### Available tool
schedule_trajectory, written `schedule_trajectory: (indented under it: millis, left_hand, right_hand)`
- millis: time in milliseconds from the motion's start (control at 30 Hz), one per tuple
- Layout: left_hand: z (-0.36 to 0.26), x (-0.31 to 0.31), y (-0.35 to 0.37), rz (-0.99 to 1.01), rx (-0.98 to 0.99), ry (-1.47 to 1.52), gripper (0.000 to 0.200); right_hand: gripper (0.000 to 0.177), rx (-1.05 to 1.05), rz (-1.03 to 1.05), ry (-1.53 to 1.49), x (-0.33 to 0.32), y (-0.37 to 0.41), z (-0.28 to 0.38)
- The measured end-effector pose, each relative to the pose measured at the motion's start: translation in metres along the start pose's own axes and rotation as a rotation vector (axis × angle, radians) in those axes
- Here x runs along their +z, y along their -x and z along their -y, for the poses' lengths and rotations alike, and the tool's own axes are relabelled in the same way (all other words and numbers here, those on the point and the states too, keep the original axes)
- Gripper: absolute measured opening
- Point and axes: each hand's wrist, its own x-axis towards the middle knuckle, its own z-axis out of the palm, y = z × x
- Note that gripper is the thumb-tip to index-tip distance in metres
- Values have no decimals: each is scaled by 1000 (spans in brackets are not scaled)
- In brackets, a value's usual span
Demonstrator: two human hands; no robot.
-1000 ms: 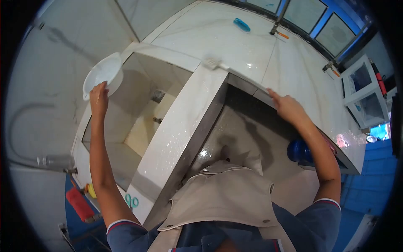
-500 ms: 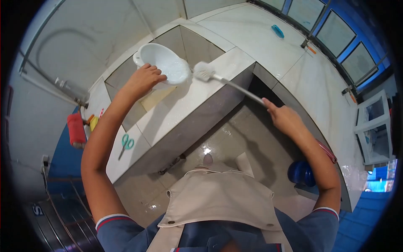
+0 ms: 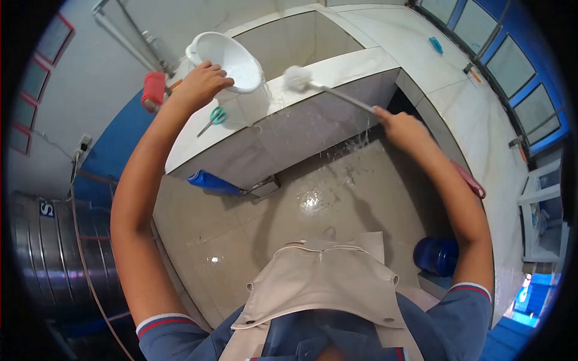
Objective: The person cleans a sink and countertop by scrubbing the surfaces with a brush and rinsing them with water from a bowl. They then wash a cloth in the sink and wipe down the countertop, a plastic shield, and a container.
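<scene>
A: Where's the brush?
B: Brush point(image 3: 299, 78) is across the bench point(image 3: 355, 63) top. Bristle head sits on the tile, and the handle slants down-right, off the front edge, into the right grip point(image 3: 400, 129). Fingers wrapped tight round the handle end.
A: Bowl?
B: White bowl point(image 3: 232, 57) is up-left of the head, just beside it, not touching afaict. Left grip point(image 3: 201, 84) clamps its rim. Bowl's tipped twd the bench, w/ water point(image 3: 265, 99) sheeting onto the tile & off the front to the floor point(image 3: 313, 198).
A: Which hand's nearer the head?
B: Left, clearly. Right's at the far end of the handle. Long axis runs upper-left to lower-right.
A: Anything else?
B: Green scissors point(image 3: 214, 116) lie flat on the bench below the left wrist. Red thing point(image 3: 153, 88) behind them, can't tell what. Blue container point(image 3: 436, 256) on the floor near the right arm.
</scene>
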Motion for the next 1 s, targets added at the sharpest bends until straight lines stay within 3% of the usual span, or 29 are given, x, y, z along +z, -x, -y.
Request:
schedule_trajectory:
  millis: [100,233,300,400,533,633,767,833,933,1000]
  left_hand:
    - [-3,-18,67,33,-133,57,23]
    - [-26,-45,161,92,-328,77,26]
    - [-35,-47,203,124,-394,86,26]
    - [-45,-51,260,246,-464,143,25]
    - [-44,-32,306,329,-453,147,27]
    - [-35,-17,302,461,-362,75,27]
    - [-26,-3,228,593,-144,-75,32]
    - [-27,-9,175,559,-67,-57,30]
    - [-18,-11,119,486,-63,14,28]
    - [-14,-15,108,448,-57,3,27]
  right_hand:
    - [39,19,-136,-40,35,-26,-41]
    - [41,32,-57,12,27,12,34]
    - [41,-60,-25,47,30,34,81]
    - [41,-77,-4,-42,35,50,101]
    - [43,8,-86,-76,56,69,64]
    - [43,49,-123,-36,74,107,66]
    - [51,-180,78,73,95,104,132]
    - [56,-324,2,9,126,71,164]
    - [61,-266,-11,102,115,46,151]
    - [60,-149,37,163,101,53,94]
